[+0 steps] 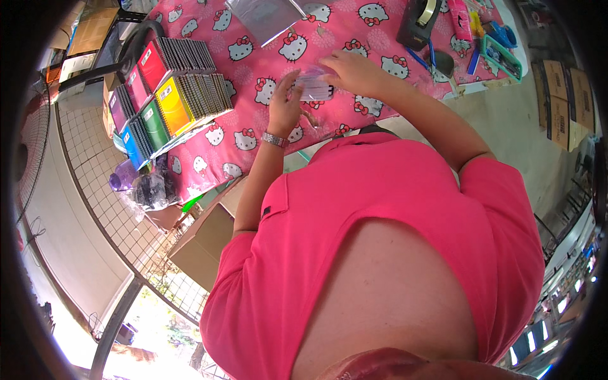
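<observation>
A small clear plastic pack (315,88) with pale, dark-lined contents lies between my hands on the pink tablecloth (250,95). My left hand (285,106), a metal watch at its wrist, grips the pack's left edge, thumb and fingers curled around it. From the right, my right hand (354,71) bends over the pack's upper right side, its fingers closed on the loose plastic. What the pack contains is too small to make out. Farther back on the cloth lies a clear plastic sheet or bag (266,19).
Stacks of coloured spiral notebooks (177,88) stand at the left. Toward the back right are a black tape dispenser (418,24), blue-handled scissors (423,58), a pink bottle (460,20) and a green tray (503,58). Cardboard boxes (565,104) stand beyond the table's right side.
</observation>
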A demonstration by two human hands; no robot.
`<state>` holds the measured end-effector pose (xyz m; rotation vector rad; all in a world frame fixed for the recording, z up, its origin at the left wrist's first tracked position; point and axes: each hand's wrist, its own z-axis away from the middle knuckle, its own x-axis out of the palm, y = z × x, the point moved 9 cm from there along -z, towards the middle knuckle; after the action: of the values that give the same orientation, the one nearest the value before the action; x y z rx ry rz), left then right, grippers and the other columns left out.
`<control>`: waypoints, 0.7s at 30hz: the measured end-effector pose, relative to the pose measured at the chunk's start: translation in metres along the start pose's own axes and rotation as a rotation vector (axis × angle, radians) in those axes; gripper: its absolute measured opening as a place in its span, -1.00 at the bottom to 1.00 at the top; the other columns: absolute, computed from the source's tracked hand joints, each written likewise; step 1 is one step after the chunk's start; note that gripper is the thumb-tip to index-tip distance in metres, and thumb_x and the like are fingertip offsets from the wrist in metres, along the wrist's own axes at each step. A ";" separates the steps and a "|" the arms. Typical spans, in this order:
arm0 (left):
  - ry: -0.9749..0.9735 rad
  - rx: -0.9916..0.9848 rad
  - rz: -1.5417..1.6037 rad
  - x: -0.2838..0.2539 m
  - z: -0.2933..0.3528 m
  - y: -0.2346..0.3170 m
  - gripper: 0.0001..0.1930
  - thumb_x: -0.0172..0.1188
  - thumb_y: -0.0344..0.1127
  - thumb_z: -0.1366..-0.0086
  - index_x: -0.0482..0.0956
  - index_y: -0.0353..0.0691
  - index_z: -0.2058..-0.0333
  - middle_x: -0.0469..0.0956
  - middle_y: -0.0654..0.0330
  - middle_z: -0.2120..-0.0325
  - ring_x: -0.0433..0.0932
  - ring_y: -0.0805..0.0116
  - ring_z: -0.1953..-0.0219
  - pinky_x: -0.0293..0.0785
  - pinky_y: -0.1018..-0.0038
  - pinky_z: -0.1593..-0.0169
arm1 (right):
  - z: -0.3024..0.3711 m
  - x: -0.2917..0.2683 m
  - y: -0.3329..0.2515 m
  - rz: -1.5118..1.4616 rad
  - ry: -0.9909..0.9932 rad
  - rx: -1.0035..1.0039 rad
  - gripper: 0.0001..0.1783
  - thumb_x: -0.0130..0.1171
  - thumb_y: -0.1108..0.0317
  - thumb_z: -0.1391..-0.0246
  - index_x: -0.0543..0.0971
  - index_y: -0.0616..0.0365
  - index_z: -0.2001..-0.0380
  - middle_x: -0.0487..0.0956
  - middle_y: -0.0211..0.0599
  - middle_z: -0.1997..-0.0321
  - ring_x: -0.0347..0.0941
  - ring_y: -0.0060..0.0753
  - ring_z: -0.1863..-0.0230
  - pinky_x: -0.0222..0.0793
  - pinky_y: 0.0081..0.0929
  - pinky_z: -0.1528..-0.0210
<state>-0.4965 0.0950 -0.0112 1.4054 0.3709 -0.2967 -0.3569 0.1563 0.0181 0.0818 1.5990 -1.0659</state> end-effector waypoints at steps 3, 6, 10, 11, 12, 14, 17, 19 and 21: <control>-0.024 -0.111 0.076 -0.018 -0.003 0.014 -0.69 -0.01 -0.32 -0.31 0.48 -0.22 0.00 0.55 0.13 0.19 0.44 0.48 0.09 0.35 0.54 0.03 | 0.004 -0.012 -0.006 -0.112 -0.039 -0.006 -0.65 0.14 0.27 -0.02 0.50 0.10 0.09 0.52 -0.21 0.30 0.45 -0.26 0.21 0.34 -0.27 0.17; -0.023 -0.120 0.291 -0.045 -0.003 0.016 -0.68 -0.02 -0.31 -0.32 0.46 -0.30 0.00 0.53 0.14 0.13 0.41 0.50 0.06 0.29 0.57 -0.04 | 0.016 -0.033 0.014 -0.317 0.072 0.130 -0.67 0.14 0.30 -0.03 0.51 0.05 0.09 0.49 -0.24 0.32 0.43 -0.34 0.26 0.35 -0.34 0.24; -0.337 -0.230 0.536 -0.011 -0.019 -0.030 -0.53 0.00 -0.33 -0.25 0.28 -0.31 -0.14 0.31 0.14 -0.13 0.21 0.38 -0.19 0.11 0.45 -0.20 | 0.025 0.011 0.043 -0.477 0.059 0.098 -0.63 0.17 0.31 -0.02 0.49 0.04 0.05 0.39 -0.26 0.28 0.38 -0.41 0.31 0.30 -0.45 0.30; -0.451 -0.248 0.613 0.001 -0.024 -0.040 -0.51 0.01 -0.35 -0.24 0.26 -0.30 -0.15 0.29 0.14 -0.14 0.19 0.38 -0.20 0.09 0.44 -0.21 | 0.020 0.015 0.040 -0.464 0.029 0.082 -0.61 0.18 0.29 0.00 0.49 0.03 0.04 0.39 -0.24 0.28 0.38 -0.34 0.30 0.29 -0.40 0.24; -0.569 -0.267 0.690 0.012 -0.028 -0.045 -0.49 0.03 -0.36 -0.22 0.24 -0.29 -0.16 0.27 0.14 -0.15 0.17 0.38 -0.20 0.07 0.44 -0.22 | 0.014 0.019 0.036 -0.452 0.001 0.071 -0.59 0.19 0.26 0.02 0.49 0.02 0.04 0.40 -0.21 0.29 0.39 -0.27 0.28 0.29 -0.34 0.18; -0.668 -0.302 0.715 0.025 -0.031 -0.049 -0.47 0.06 -0.38 -0.19 0.25 -0.29 -0.16 0.29 0.16 -0.13 0.20 0.39 -0.17 0.09 0.44 -0.20 | 0.007 0.024 0.034 -0.435 -0.014 0.055 -0.59 0.21 0.25 0.05 0.51 0.02 0.07 0.40 -0.19 0.31 0.39 -0.21 0.29 0.28 -0.30 0.14; -0.593 -0.324 0.562 0.034 -0.043 -0.052 -0.52 0.14 -0.40 -0.13 0.36 -0.29 -0.07 0.42 0.21 0.00 0.36 0.40 -0.02 0.23 0.46 -0.10 | -0.001 0.028 0.039 -0.435 0.059 0.027 -0.66 0.23 0.26 0.09 0.54 0.07 0.17 0.40 -0.23 0.35 0.38 -0.23 0.33 0.30 -0.34 0.19; -0.526 -0.305 0.462 0.034 -0.049 -0.060 -0.60 0.20 -0.42 -0.08 0.49 -0.28 0.05 0.53 0.23 0.13 0.48 0.39 0.11 0.36 0.49 0.01 | -0.004 0.030 0.035 -0.454 0.152 -0.008 -0.70 0.24 0.29 0.11 0.56 0.10 0.25 0.41 -0.25 0.36 0.39 -0.24 0.34 0.31 -0.35 0.24; -0.305 0.106 0.048 0.017 -0.058 -0.023 -0.69 0.23 -0.45 -0.03 0.56 -0.24 0.17 0.55 0.24 0.26 0.51 0.37 0.21 0.42 0.47 0.13 | 0.000 0.026 0.028 -0.423 0.270 -0.021 -0.74 0.24 0.32 0.14 0.57 0.12 0.30 0.41 -0.25 0.36 0.41 -0.22 0.35 0.33 -0.34 0.28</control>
<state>-0.4949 0.1493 -0.0461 1.4446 0.0710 -0.4895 -0.3498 0.1607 -0.0191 -0.1389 1.9225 -1.4072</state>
